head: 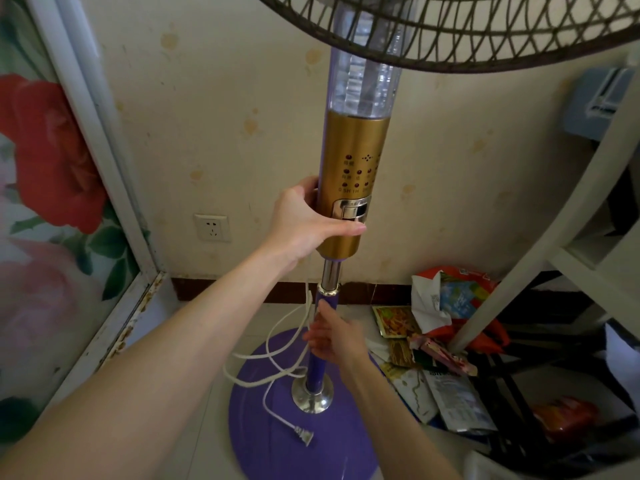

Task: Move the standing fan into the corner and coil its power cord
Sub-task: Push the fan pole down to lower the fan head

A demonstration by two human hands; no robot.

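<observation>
The standing fan stands upright near the wall, with a gold control column (353, 150), a purple pole and a round purple base (277, 420). Its dark wire grille (467, 29) fills the top of the view. My left hand (308, 223) is wrapped around the bottom of the gold column. My right hand (336, 337) is lower, at the purple pole, with its fingers closed on the white power cord (277, 355). The cord hangs in loose loops beside the pole, and its plug (304, 437) lies on the base.
A wall socket (212, 227) sits low on the stained wall to the left. A floral panel in a white frame (104, 161) closes the left side. Food packets and bags (440, 341) litter the floor at right, under a white chair frame (540, 244).
</observation>
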